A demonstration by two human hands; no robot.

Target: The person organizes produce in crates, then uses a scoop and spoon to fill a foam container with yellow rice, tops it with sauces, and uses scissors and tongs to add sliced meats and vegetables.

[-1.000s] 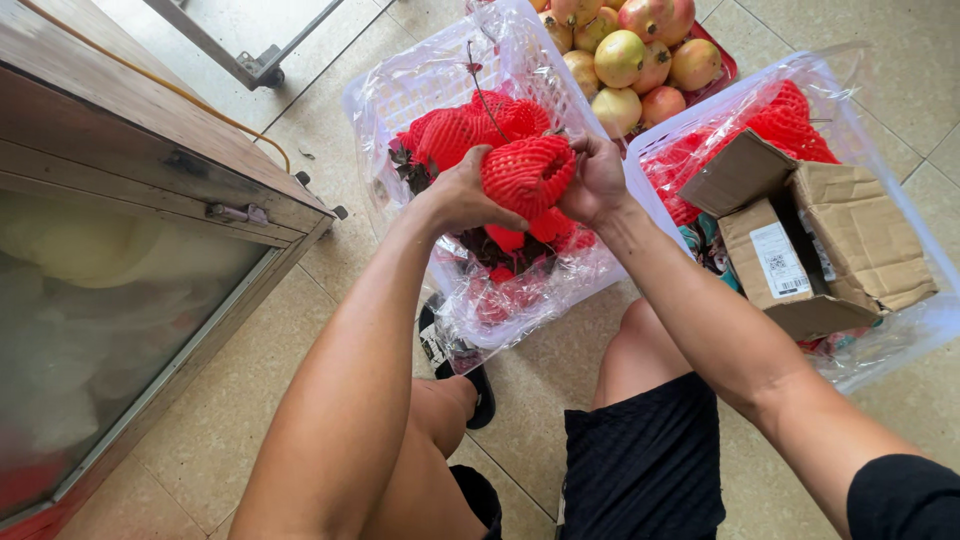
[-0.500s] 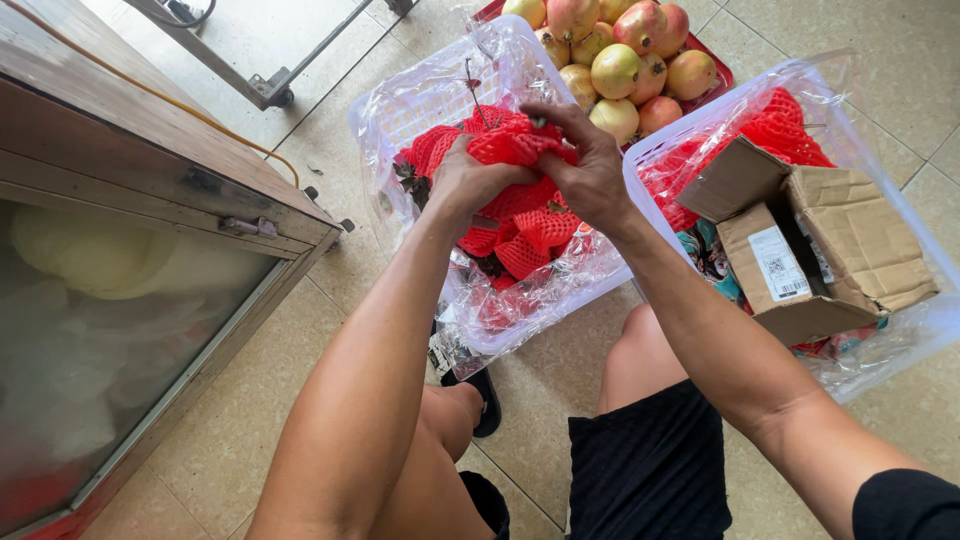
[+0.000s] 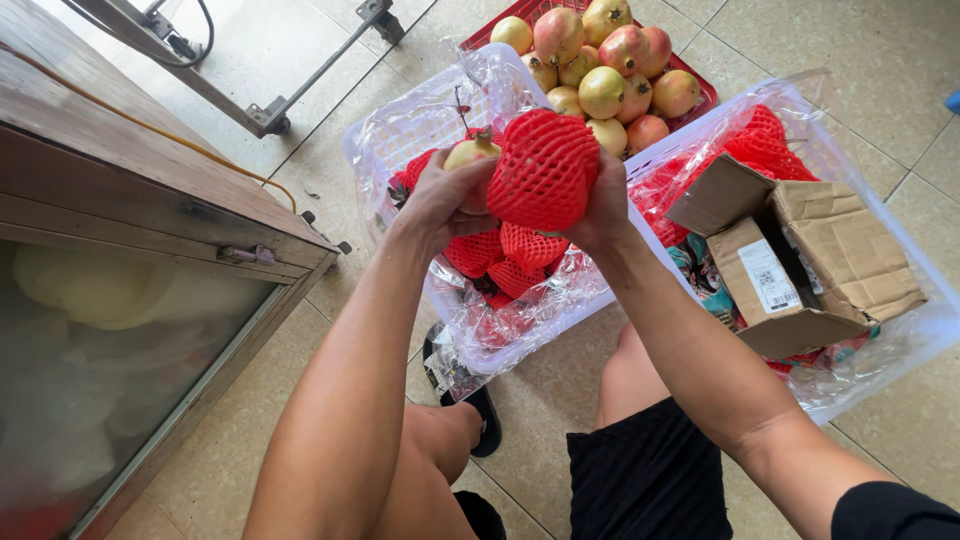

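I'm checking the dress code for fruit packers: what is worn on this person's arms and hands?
Nothing on either: left hand and right hand are bare, with no gloves, rings or watch visible. Both forearms are uncovered; only a black sleeve shows on the right upper arm.

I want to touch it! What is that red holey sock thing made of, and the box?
The red net sleeve looks like soft foam mesh: puffy, matte strands with diamond holes. The box looks like plain brown cardboard, dull and creased, flaps bent open.

Left hand [image 3: 437, 195] grips a pomegranate [image 3: 470, 158], right hand [image 3: 603, 205] holds a red foam net [image 3: 543, 168] against it, above the plastic-lined basket [image 3: 400, 130] of netted fruit.
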